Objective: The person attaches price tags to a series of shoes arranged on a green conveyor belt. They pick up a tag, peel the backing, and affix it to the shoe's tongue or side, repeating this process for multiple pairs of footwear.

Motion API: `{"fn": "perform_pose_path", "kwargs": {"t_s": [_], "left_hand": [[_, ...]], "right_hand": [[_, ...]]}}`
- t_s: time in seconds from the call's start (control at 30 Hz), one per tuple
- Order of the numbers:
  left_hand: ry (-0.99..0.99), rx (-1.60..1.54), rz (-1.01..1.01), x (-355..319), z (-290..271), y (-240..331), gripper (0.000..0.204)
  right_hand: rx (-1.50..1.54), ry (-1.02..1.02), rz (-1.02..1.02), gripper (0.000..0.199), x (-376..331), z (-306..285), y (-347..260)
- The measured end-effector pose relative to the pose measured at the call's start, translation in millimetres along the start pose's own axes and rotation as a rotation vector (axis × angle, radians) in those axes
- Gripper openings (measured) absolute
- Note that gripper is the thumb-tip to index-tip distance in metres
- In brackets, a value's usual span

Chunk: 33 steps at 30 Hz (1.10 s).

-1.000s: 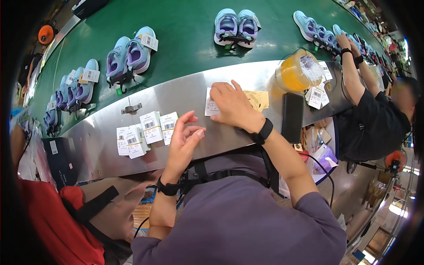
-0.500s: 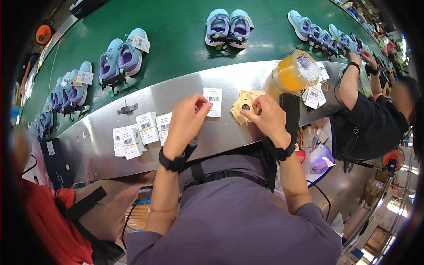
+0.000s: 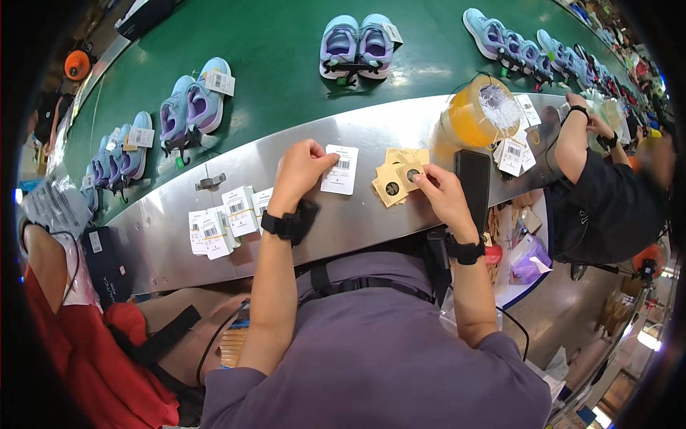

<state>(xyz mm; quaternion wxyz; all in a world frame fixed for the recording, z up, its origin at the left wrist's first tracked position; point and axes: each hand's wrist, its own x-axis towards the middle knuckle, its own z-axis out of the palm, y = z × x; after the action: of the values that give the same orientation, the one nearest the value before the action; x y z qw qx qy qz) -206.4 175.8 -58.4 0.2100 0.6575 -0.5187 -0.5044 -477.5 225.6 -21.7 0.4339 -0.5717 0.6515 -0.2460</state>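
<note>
My left hand (image 3: 301, 173) is closed in a pinch at the upper left edge of a white barcode hang tag (image 3: 340, 171) on the metal ledge. My right hand (image 3: 446, 194) pinches a small tan card (image 3: 409, 176) with a dark round mark between thumb and fingers. Beneath and beside that card, more tan cards (image 3: 390, 190) lie in a loose, fanned pile. Stacks of white barcode tags (image 3: 239, 211) rest to the left of my left hand, partly behind my wrist.
A dark phone (image 3: 471, 179) and a yellow tape-wrapped tub (image 3: 468, 114) of white plastic fasteners stand right of my right hand, near more tags (image 3: 511, 156). Beyond the metal ledge (image 3: 286, 254), paired light-blue shoes (image 3: 356, 48) sit on a green belt (image 3: 279, 43). People work on both sides.
My left hand has come to the white tag's edge, its fingers closing there. My right hand has drawn one tan card up from the pile. The shoes have shifted slightly left in view.
</note>
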Motion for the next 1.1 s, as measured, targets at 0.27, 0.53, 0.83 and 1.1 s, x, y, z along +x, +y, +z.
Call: {"fn": "perform_pose_path", "kwargs": {"t_s": [0.27,0.53,0.83,1.1], "left_hand": [[-0.107,-0.502,-0.023,-22,-22,19,0.010],[-0.328,-0.505,0.127,-61,29,62,0.007],[-0.176,-0.603,0.167,-64,36,70,0.014],[-0.296,-0.538,0.094,-66,53,63,0.010]], "right_hand": [[0.412,0.025,0.103,0.023,-6,-11,-14],[0.264,-0.125,-0.036,0.019,-24,-14,-53],[-0.577,0.601,-0.449,0.016,-4,-110,-46],[-0.805,0.558,-0.717,0.018,27,-158,-40]]}}
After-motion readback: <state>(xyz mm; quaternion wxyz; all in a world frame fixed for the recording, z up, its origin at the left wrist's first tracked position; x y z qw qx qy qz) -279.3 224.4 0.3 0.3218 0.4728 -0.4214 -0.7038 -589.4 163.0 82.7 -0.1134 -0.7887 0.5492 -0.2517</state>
